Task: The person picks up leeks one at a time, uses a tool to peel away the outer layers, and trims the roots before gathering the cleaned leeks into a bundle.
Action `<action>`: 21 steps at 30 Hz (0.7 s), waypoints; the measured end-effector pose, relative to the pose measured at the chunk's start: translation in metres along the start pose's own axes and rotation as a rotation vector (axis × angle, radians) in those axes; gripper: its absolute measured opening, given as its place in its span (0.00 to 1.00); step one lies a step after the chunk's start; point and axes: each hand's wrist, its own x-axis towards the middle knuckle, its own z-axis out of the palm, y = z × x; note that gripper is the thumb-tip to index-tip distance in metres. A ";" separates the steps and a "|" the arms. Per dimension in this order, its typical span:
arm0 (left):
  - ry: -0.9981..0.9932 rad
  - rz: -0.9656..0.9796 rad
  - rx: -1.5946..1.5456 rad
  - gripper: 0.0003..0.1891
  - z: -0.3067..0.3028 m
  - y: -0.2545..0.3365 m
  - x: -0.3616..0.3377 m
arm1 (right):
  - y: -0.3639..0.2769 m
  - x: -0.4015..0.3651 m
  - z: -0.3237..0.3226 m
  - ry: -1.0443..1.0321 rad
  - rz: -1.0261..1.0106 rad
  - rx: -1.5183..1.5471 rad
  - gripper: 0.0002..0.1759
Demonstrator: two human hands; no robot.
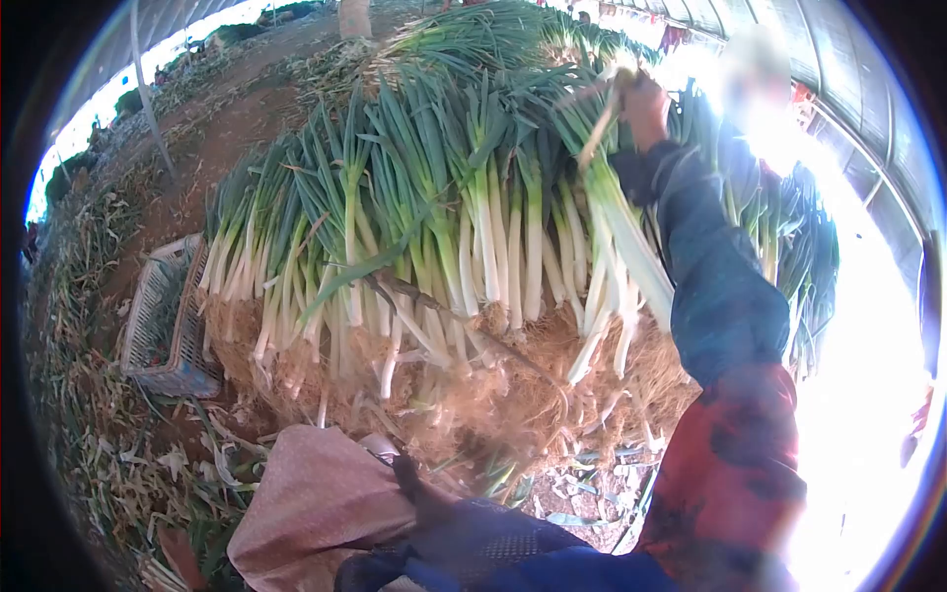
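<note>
one hand up high: the right hand (pixel 643 107), fingers closed around the leafy upper part of a leek (pixel 636 261), at the upper right of the heap; number of stalks in the grip impossible to tell. pale shaft slanting down from there, among neighbouring stalks. right beside the fingers, a dry, tan leaf (pixel 596 135), hanging downward. behind and below the hand, a teal and red sleeve (pixel 735 316), in front of part of the heap and hiding the stalks there. low in view, next to pink cloth (pixel 316 498), apparently the left hand (pixel 426 495), in shadow; openness and hold impossible to tell.

farther out, leftward, a broad heap of leeks (pixel 424 168), green tops away, white ends near, over a tangle of tan roots (pixel 464 405). across the white shafts, a loose green leaf (pixel 370 264) and a thin, dry strand (pixel 503 345), both partly in the way. left of the heap, a pale slatted crate (pixel 156 314), tilted, with greenery inside. around it, scattered trimmings (pixel 89 424) on brown ground. beyond, a slanting pole (pixel 146 94); at right, strong glare, with detail washed out.
</note>
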 end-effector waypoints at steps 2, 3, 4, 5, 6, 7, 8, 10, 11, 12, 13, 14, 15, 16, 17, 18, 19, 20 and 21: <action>-0.107 -0.049 -0.181 0.29 -0.003 0.071 0.009 | -0.032 0.030 -0.015 0.077 -0.101 0.012 0.13; -0.228 -0.102 -0.222 0.29 -0.010 0.111 0.014 | -0.060 0.041 -0.021 0.090 -0.169 0.045 0.12; -0.325 -0.118 -0.189 0.29 -0.013 0.131 0.024 | -0.092 0.044 -0.019 0.088 -0.249 0.086 0.12; -0.237 -0.017 -0.361 0.30 0.003 0.133 0.034 | -0.131 0.036 -0.013 0.064 -0.345 0.150 0.11; -0.165 0.097 -0.525 0.31 0.008 0.174 0.031 | -0.167 0.022 -0.007 0.020 -0.434 0.216 0.11; -0.160 0.205 -0.591 0.33 0.007 0.215 0.012 | -0.206 -0.001 0.002 -0.042 -0.535 0.286 0.10; -0.161 0.313 -0.657 0.35 -0.003 0.293 -0.021 | -0.242 -0.033 0.010 -0.125 -0.642 0.357 0.10; -0.268 0.430 -0.768 0.38 0.003 0.351 -0.042 | -0.301 -0.116 0.016 -0.338 -0.850 0.511 0.09; -0.227 0.579 -0.747 0.37 0.001 0.402 -0.078 | -0.324 -0.163 0.013 -0.466 -0.928 0.591 0.09; -0.189 0.728 -0.723 0.37 -0.003 0.434 -0.105 | -0.347 -0.210 -0.012 -0.621 -0.961 0.647 0.09; -0.351 0.634 -0.800 0.33 0.003 0.420 -0.110 | -0.361 -0.243 -0.045 -0.771 -0.949 0.664 0.12; -0.519 0.535 -0.865 0.30 0.020 0.394 -0.116 | -0.376 -0.276 -0.079 -0.918 -0.925 0.672 0.19; -0.681 0.430 -0.924 0.27 0.043 0.359 -0.121 | -0.378 -0.295 -0.098 -1.008 -0.828 0.734 0.23; -0.665 0.530 -0.763 0.22 0.061 0.335 -0.121 | -0.381 -0.314 -0.116 -1.089 -0.724 0.795 0.27; -0.635 0.631 -0.600 0.17 0.078 0.311 -0.121 | -0.372 -0.332 -0.125 -1.107 -0.552 0.895 0.27; -0.597 0.730 -0.446 0.12 0.096 0.287 -0.122 | -0.357 -0.344 -0.129 -1.113 -0.387 0.984 0.26; -0.711 0.849 -0.349 0.11 0.081 0.295 -0.107 | -0.332 -0.356 -0.133 -0.967 -0.292 0.910 0.29; -0.790 0.626 -0.403 0.11 0.072 0.286 -0.091 | -0.299 -0.375 -0.137 -0.826 -0.200 0.837 0.32; -0.856 0.395 -0.452 0.10 0.061 0.273 -0.075 | -0.252 -0.409 -0.133 -0.762 -0.149 0.524 0.38</action>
